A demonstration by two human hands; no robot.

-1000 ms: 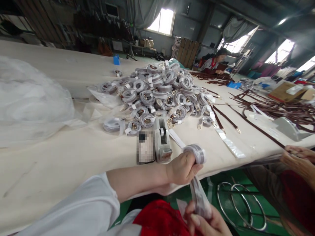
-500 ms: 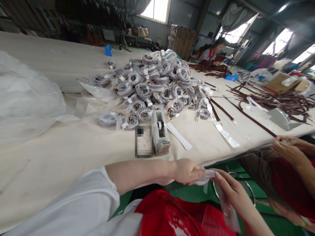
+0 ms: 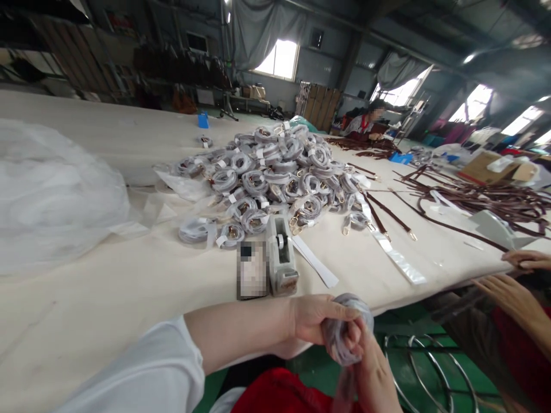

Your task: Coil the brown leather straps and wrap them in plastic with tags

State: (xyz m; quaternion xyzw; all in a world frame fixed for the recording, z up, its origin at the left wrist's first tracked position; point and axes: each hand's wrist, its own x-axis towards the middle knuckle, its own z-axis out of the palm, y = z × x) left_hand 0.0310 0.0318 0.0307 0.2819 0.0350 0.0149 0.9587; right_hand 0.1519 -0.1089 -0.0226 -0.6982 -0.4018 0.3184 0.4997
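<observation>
A coiled strap (image 3: 339, 345) in thin clear plastic is held between my hands above the table's front edge. My left hand (image 3: 318, 318) grips it from the left, thumb across the top. My right hand (image 3: 368, 361) is closed around its lower right side, fingers partly inside the loop. A loose tail hangs below, blurred. Just beyond my left arm stand a grey tape dispenser (image 3: 282, 258) and a phone-like flat object (image 3: 252, 272), blurred out. White paper strips (image 3: 316, 265) lie beside the dispenser.
Behind the dispenser rises a pile of similar wrapped coils (image 3: 275, 166). Clear plastic sheeting (image 3: 60, 195) covers the left. Brown straps (image 3: 477, 195) and a cardboard box (image 3: 488, 163) lie right. A co-worker's hands (image 3: 512, 295) are at the right edge; another person (image 3: 365, 123) sits farther back.
My hands have turned a stretched, flat-looking length into a visible round coil, and the right hand has come closer to the left. The view tilted upward. The neighbouring co-worker's hands have moved apart.
</observation>
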